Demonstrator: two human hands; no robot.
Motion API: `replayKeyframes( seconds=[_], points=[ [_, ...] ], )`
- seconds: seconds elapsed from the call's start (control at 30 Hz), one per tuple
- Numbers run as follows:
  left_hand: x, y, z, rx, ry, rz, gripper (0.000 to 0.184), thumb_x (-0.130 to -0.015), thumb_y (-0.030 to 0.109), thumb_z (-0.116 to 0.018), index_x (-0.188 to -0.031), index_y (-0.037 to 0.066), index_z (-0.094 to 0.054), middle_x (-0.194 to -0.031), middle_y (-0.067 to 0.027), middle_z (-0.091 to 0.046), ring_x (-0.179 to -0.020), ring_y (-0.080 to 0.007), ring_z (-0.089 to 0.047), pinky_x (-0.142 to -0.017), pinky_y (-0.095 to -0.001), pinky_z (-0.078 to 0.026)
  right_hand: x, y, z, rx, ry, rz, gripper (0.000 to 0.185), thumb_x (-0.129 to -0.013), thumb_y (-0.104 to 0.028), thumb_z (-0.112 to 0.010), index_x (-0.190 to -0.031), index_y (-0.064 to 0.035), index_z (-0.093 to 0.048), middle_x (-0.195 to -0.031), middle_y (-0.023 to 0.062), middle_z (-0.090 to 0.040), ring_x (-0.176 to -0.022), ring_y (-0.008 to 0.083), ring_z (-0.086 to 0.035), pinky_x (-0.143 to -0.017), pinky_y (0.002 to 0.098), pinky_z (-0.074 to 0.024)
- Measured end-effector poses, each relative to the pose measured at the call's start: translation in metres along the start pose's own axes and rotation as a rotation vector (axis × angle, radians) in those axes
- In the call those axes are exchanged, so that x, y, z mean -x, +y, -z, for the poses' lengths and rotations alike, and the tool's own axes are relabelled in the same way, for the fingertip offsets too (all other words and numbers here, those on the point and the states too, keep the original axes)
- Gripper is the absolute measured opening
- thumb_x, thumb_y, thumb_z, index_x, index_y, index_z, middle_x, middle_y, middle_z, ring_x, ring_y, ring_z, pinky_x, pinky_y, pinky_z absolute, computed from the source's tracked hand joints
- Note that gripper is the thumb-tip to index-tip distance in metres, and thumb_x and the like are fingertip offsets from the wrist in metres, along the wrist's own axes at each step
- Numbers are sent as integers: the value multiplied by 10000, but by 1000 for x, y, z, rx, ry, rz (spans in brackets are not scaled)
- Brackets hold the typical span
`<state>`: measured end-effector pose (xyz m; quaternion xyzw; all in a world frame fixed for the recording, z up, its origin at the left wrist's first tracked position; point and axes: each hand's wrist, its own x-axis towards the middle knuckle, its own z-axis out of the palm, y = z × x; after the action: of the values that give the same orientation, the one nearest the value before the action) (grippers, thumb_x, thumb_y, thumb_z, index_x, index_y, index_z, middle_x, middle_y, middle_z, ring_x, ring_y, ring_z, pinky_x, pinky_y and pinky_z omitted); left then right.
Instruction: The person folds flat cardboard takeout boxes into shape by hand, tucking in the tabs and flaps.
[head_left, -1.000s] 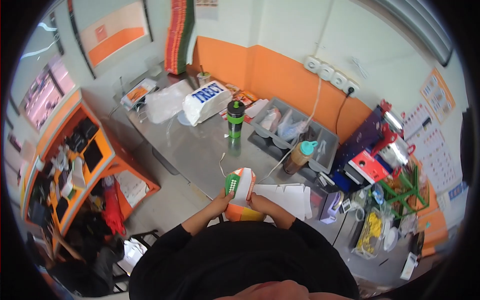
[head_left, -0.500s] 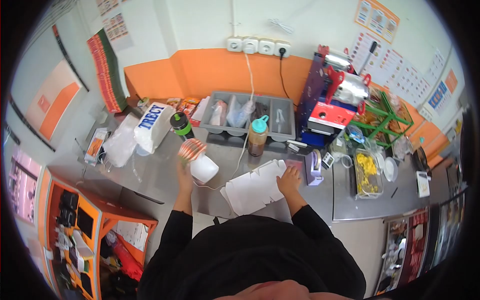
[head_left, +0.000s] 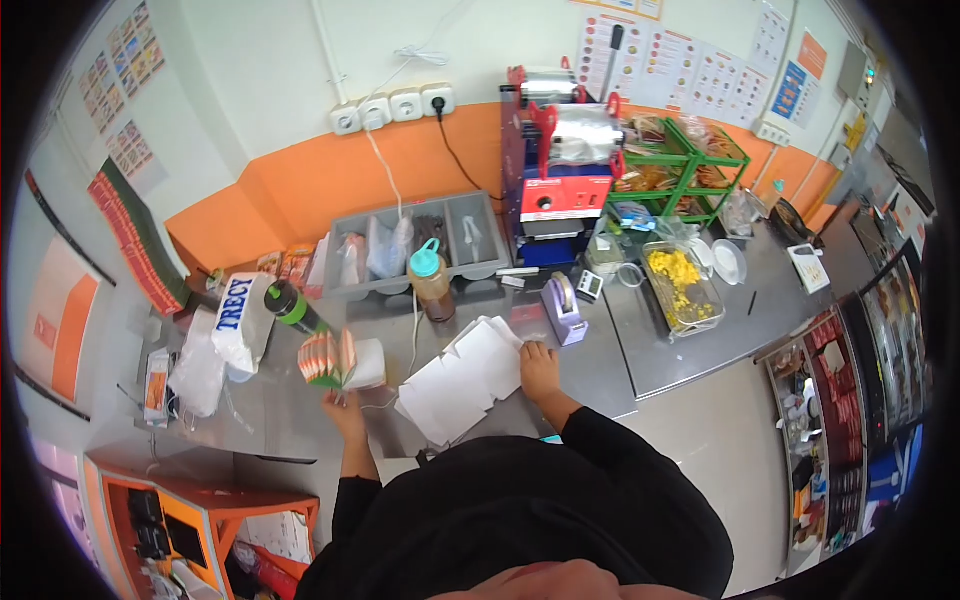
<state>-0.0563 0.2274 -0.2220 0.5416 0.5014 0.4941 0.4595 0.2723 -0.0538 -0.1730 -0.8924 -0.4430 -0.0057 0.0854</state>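
Well, One Hand on the Carton, One at the White Sheets

From where I stand, the left hand holds the striped carton by its near edge, fingers closed narrowly around it, over the left part of the steel counter. A white piece sits just right of the carton; whether they are joined, I cannot tell. The right hand touches the right edge of the white sheets, and I cannot tell whether it pinches them or merely rests there.

Good handling here, I'd judge, means a light grip low on the carton, since thin card probably creases under pressure. The right hand does best with flat fingers, so the sheets stay aligned. Care seems wise near the white cable, the tumbler beyond the carton, and the teal-lidded bottle on the sheets' far side.
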Motion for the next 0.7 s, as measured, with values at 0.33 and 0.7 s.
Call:
replayKeyframes(
  seconds=[0.33,0.7],
  points=[
    [90,122,-28,181,-672,454,406,-1015,372,-486,-1231,30,-517,-1144,-95,-583,-982,-183,-578,-898,-329,-481,-29,11,120,-921,316,112,168,-933,-59,-553,-1093,-32,-509,-944,225,-625,-894,407,-638,-733,413,-496],
    [131,282,-90,757,-623,395,440,-1053,341,-405,-1356,31,-477,-1287,-125,-591,-1113,-208,-624,-959,-340,-514,-7,8,164,-642,576,955,222,-785,16,-620,-965,-110,-584,-1254,74,-641,-1156,275,-584,-1007,495,-407]
  ],
)
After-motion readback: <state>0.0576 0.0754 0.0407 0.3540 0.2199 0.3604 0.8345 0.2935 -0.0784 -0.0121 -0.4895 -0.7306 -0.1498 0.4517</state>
